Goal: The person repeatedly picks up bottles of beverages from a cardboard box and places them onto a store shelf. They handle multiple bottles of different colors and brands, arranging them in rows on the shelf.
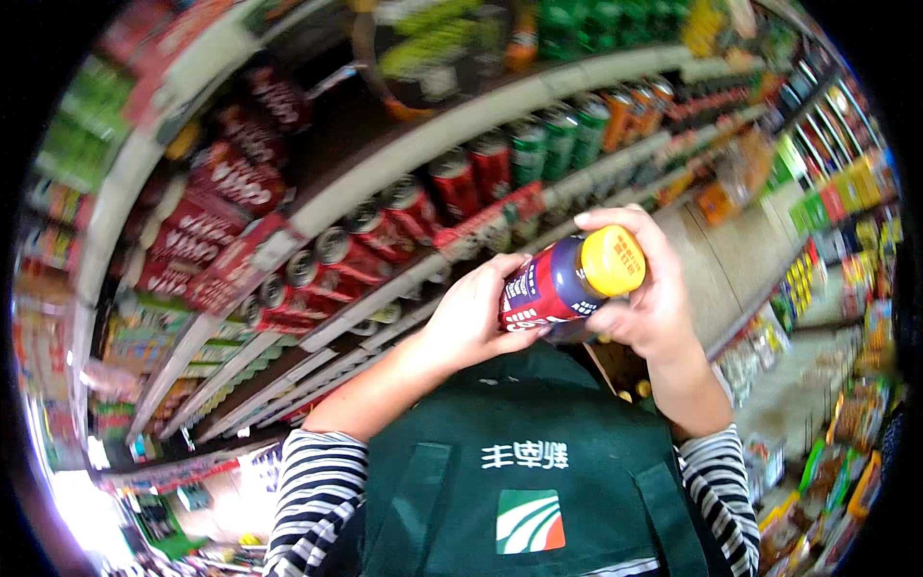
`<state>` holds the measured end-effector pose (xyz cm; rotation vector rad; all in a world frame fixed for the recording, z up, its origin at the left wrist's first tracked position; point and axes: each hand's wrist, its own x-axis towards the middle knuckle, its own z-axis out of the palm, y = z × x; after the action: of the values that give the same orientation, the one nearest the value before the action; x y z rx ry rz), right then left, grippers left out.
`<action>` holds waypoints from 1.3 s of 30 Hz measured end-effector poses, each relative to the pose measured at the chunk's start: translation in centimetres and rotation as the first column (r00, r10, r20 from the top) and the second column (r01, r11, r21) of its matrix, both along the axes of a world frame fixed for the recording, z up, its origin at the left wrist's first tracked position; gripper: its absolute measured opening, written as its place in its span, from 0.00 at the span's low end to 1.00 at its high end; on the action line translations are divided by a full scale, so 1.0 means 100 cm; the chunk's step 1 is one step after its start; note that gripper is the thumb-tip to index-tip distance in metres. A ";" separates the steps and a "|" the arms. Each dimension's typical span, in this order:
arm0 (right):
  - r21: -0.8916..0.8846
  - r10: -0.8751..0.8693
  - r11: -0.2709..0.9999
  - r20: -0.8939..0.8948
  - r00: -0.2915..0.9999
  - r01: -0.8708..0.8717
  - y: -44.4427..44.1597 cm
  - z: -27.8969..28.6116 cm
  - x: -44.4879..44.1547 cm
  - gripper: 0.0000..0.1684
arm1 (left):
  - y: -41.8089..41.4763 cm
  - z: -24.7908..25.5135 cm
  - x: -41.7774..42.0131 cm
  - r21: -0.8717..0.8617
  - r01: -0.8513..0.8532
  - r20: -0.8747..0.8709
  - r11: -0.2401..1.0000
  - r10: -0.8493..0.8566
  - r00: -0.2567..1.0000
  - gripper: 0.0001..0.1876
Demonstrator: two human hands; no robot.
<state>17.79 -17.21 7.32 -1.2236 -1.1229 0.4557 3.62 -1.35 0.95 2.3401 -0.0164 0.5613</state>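
A plastic drink bottle point(551, 281) with a yellow cap, a red and blue label and dark contents lies tilted between both hands, its cap pointing up and to the right. My left hand point(479, 310) grips the lower end of the bottle, thumb on top and fingers beneath. Around the cap end curves my right hand point(652, 281), its fingers behind the yellow cap and its thumb, slightly blurred, below it. A green apron point(526, 461) with white writing and a logo covers the chest below the hands.
Shelves of red cans point(454, 184), green cans point(530, 148) and orange cans stand ahead. Dark red packs point(234, 177) fill a shelf at the left. An open carton point(613, 360) holding yellow-capped items is partly hidden behind the apron. Packaged goods point(822, 461) line the right side, beyond a tiled aisle point(721, 260).
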 end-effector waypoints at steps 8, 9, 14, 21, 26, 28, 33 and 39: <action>0.221 0.054 0.960 0.457 0.888 -0.172 0.142 0.044 -0.051 0.43 | 0.104 0.043 -0.025 0.160 -0.505 0.656 0.848 0.291 0.697 0.49; 0.259 -0.045 0.958 0.562 0.826 -0.124 0.161 0.049 -0.051 0.42 | 0.110 0.048 -0.030 0.171 -0.593 0.593 0.787 0.399 0.699 0.51; 0.277 -0.154 0.961 0.495 0.855 0.013 0.240 0.052 -0.048 0.36 | 0.126 0.043 -0.041 0.370 -0.748 0.425 0.550 0.616 0.663 0.52; 0.075 -0.177 0.983 0.650 0.739 0.169 0.305 0.059 -0.039 0.41 | 0.139 0.024 -0.052 0.568 -0.681 0.280 0.461 0.671 0.687 0.45; 0.194 -0.266 0.964 0.727 0.633 0.182 0.337 0.049 -0.037 0.40 | 0.138 0.026 -0.052 0.599 -0.684 0.285 0.416 0.687 0.668 0.38; 0.199 -0.291 0.956 0.743 0.603 0.216 0.342 0.046 -0.033 0.41 | 0.138 0.025 -0.049 0.608 -0.680 0.282 0.409 0.690 0.667 0.37; -0.043 -0.076 0.983 0.788 0.611 0.178 0.316 0.053 -0.023 0.42 | 0.139 0.021 -0.042 0.641 -0.676 0.306 0.363 0.687 0.659 0.36; 0.111 -0.035 0.994 0.455 0.890 -0.018 0.145 0.014 -0.018 0.28 | 0.147 0.011 -0.048 0.717 -0.651 0.293 0.250 0.739 0.607 0.36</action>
<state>15.95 -2.69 8.70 -1.2699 -1.5212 0.0892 -1.20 13.32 2.03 3.1892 1.1584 1.0127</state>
